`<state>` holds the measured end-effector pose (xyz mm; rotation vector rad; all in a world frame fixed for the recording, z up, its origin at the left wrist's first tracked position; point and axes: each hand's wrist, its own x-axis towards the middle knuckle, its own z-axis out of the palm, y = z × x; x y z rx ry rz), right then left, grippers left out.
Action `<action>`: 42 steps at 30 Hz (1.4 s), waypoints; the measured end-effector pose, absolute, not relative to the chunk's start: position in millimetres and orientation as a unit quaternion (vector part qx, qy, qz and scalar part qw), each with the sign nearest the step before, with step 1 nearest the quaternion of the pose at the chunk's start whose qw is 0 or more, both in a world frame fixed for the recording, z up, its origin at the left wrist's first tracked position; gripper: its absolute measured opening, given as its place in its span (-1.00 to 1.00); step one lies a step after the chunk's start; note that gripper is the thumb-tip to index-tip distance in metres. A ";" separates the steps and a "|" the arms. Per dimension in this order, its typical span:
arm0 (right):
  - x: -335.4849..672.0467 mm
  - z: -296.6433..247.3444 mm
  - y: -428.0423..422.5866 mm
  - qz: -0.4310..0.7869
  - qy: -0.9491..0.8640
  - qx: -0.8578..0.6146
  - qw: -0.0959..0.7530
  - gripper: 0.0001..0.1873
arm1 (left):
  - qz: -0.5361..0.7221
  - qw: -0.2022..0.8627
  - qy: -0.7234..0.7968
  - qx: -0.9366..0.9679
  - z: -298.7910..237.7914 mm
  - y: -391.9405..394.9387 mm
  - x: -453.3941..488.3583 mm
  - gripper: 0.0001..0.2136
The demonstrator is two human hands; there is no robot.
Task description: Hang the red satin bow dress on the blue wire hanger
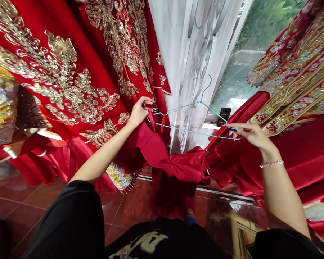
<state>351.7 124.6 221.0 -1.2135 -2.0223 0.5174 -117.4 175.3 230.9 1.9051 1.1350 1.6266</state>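
Left hand [139,113]: pinched shut, fingertips gathered on a red satin strap [151,119] at the left shoulder of the hanger (whether the hanger itself sits inside this pinch: too hidden to tell).

Right hand [250,135]: clenched around the right tip of a light-blue wire hanger [194,124], with a second red satin strap [218,136] caught in the same grip.

Hanger position: up in the air between both hands, roughly level, hook pointing up and away, in front of a white sheer curtain [187,72].

Garment: a red satin dress [175,167], bunched and sagging below the hanger, straps rising to each hand.

Right wrist: a thin beaded bracelet [271,164].

Left side: a red gown with gold sequin embroidery [70,75], hanging close beside the left hand.

Right side: a red robe with gold-trimmed panels [294,75], hanging beyond the right hand.

Window: a black phone [224,117] propped on the sill [213,122], greenery outside.

Floor: dark red tiles [24,205], with a wooden chair frame [240,230] at lower right.

Bottom edge: a black T-shirt with gold print [151,241].
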 end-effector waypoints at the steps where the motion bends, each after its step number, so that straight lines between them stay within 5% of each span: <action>1: 350.2 220.8 124.0 0.206 -0.784 -0.466 0.355 -0.34 | 0.558 0.222 0.381 0.703 235.0 178.0 -109.6 -0.62; 9: 349.1 212.6 119.9 0.230 -0.767 -0.452 0.394 -0.50 | 0.274 0.308 0.344 0.844 252.6 191.3 -108.2 -0.58; 15: 349.6 185.0 113.9 0.245 -0.711 -0.450 0.481 -0.43 | 0.307 0.354 0.377 0.799 256.3 154.4 -117.1 -0.48; 18: 348.8 147.7 108.4 0.239 -0.621 -0.437 0.605 -0.27 | 0.300 0.318 0.393 0.809 244.4 144.8 -112.3 -0.50; 20: 347.5 115.9 101.7 0.255 -0.552 -0.470 0.640 -0.36 | 0.336 0.260 0.407 0.809 231.5 147.8 -107.9 -0.57; 26: 329.4 43.3 80.0 0.367 -0.572 -0.591 0.435 -0.70 | 0.382 0.123 0.438 0.804 201.7 169.5 -99.0 -0.70; 35: 326.5 23.7 82.6 0.411 -0.524 -0.654 0.359 -0.86 | 0.465 0.161 0.450 0.745 145.9 150.9 -134.2 -0.43; 42: 338.3 32.8 69.9 0.485 -0.464 -0.637 0.380 -0.96 | 0.407 -0.099 0.449 0.789 188.8 126.6 -92.7 -0.49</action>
